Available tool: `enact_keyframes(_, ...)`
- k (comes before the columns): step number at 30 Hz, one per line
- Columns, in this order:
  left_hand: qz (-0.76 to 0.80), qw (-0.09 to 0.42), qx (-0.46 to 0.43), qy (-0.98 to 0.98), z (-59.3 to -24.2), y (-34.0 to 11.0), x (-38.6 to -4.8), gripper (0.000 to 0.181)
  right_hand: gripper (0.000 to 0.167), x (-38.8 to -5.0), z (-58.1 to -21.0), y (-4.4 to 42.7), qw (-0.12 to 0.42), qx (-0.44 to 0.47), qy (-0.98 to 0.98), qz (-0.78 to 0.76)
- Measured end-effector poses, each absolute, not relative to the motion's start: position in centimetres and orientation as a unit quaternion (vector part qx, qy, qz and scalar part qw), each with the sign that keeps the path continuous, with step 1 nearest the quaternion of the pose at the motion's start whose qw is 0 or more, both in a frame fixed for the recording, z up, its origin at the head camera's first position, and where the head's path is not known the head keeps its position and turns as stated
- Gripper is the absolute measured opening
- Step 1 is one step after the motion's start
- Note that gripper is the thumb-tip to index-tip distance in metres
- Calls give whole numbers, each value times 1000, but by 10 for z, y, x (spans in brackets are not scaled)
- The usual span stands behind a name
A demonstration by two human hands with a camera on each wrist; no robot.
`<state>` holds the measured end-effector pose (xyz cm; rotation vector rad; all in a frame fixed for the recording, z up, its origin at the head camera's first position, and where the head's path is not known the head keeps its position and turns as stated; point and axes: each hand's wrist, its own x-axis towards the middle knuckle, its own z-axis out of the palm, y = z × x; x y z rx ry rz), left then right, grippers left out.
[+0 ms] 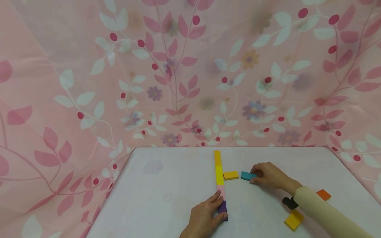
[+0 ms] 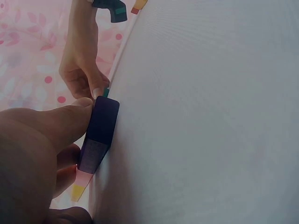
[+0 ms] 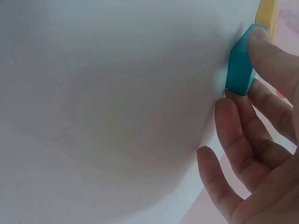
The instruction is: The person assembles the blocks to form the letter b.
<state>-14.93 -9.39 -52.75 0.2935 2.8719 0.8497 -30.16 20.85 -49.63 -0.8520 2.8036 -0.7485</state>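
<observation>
A straight column of blocks lies on the table: orange (image 1: 218,158) at the far end, yellow (image 1: 219,175), pink (image 1: 220,191), then dark purple (image 1: 222,208) (image 2: 103,120) nearest. My left hand (image 1: 203,216) (image 2: 42,135) holds the purple block between thumb and fingers, one fingertip on the pink one. A yellow-orange block (image 1: 231,175) extends rightward from the column's side. Just right of it, separated by a small gap, is a teal block (image 1: 247,176) (image 3: 243,63), pinched at its right end by my right hand (image 1: 271,177) (image 3: 261,135).
Beside and below the right forearm lie an orange-red block (image 1: 323,195) and a yellow block (image 1: 294,220). A dark object (image 1: 289,203) shows at the right wrist. Patterned pink cloth (image 1: 190,82) hangs behind the white table (image 1: 148,198).
</observation>
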Motion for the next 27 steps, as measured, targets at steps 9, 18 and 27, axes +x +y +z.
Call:
enact_keyframes(9,287,69,93,951,-526,-94,-149,61,34,-304,-497,205,63,-283,923,-253)
enact_keyframes(18,284,75,89,952,-527,-92,-150,62,34,-305,-500,204,60,-287,923,-250)
enact_keyframes(27,279,77,92,953,-528,-93,-151,62,32,-306,-501,206,43,-309,915,-256)
